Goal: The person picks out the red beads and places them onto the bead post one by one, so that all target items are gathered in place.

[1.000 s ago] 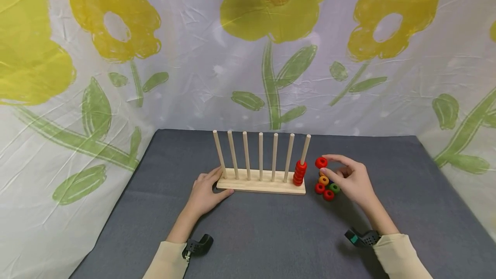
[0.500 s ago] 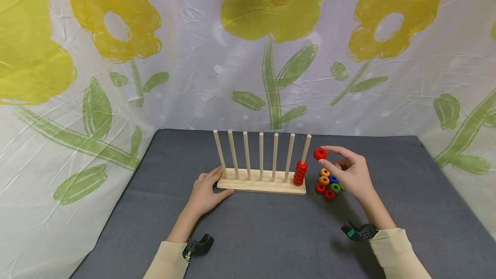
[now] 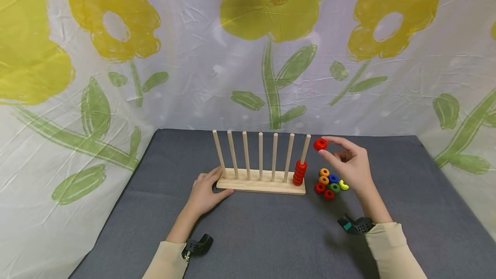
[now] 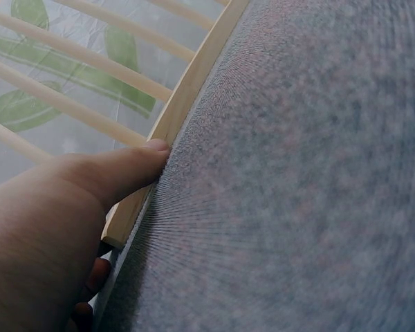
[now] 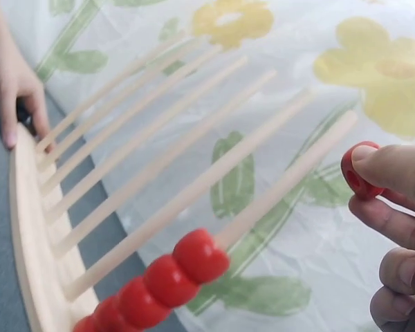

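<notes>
A wooden peg rack [image 3: 261, 187] with several upright pegs stands on the table; red beads [image 3: 299, 173] are stacked on its rightmost peg. My left hand [image 3: 205, 193] grips the left end of the base, thumb along the front edge in the left wrist view and the other fingers partly hidden behind. Between thumb and fingertips my right hand [image 3: 350, 162] pinches a red bead [image 3: 320, 144], raised just right of the rightmost peg's top and apart from it. The right wrist view shows the hole of this held bead [image 5: 363, 173] near the peg tip.
Loose beads lie right of the rack under my right hand: orange [image 3: 323, 180], blue [image 3: 333, 178], green [image 3: 334, 188], red [image 3: 329, 195] and a yellow curved piece [image 3: 343, 185]. A dark cloth [image 3: 263, 236] covers the table. A flower-printed sheet [image 3: 193, 85] hangs behind it.
My right hand has lifted the red bead up from beside the loose beads to about the height of the peg tops. The left hand and the rack have stayed in place.
</notes>
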A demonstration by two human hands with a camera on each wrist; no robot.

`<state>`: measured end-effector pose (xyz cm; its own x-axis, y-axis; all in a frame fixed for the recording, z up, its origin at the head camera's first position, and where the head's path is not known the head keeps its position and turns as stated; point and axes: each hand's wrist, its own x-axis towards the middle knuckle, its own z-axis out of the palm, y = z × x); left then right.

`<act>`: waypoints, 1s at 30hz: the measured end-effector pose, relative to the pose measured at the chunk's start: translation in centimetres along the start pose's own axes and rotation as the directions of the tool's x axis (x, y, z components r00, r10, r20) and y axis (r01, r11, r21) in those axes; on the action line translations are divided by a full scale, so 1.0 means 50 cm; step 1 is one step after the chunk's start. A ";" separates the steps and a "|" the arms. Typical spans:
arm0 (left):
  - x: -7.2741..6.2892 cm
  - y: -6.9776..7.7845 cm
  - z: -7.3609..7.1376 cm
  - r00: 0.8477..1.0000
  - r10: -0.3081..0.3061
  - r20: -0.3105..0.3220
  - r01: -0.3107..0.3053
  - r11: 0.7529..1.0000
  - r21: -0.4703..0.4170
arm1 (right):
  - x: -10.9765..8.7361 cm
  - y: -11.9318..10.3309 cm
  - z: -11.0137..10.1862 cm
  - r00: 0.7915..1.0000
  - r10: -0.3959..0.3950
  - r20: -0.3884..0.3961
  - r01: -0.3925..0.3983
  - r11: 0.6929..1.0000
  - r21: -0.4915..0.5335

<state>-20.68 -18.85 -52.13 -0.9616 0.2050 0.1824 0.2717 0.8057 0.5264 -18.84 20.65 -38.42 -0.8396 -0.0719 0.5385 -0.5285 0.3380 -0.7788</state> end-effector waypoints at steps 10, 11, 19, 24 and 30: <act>0.001 0.000 0.001 1.000 -0.011 0.001 0.011 1.000 0.006 | 0.020 0.020 0.011 0.998 -0.025 -0.051 0.028 0.998 0.057; 0.002 0.000 0.001 1.000 -0.011 0.001 0.011 1.000 0.009 | 0.023 0.024 0.011 0.998 -0.026 -0.061 0.029 0.998 0.060; 0.001 0.003 -0.001 1.000 -0.010 -0.001 0.010 1.000 0.003 | 0.037 0.004 0.014 0.993 -0.047 -0.105 0.059 0.992 0.116; 0.000 0.003 -0.001 1.000 -0.008 -0.003 0.008 1.000 0.004 | 0.045 0.011 0.024 0.993 -0.040 -0.110 0.058 0.985 0.165; 0.000 0.001 0.000 1.000 -0.010 -0.003 0.010 1.000 0.003 | 0.049 0.017 0.037 0.993 -0.062 -0.102 0.080 0.981 0.176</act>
<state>-20.66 -18.81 -52.09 -0.9642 0.1953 0.1793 0.2617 0.8094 0.5257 -21.55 19.02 -38.36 -0.7877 0.0032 0.6161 -0.6076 0.1609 -0.7777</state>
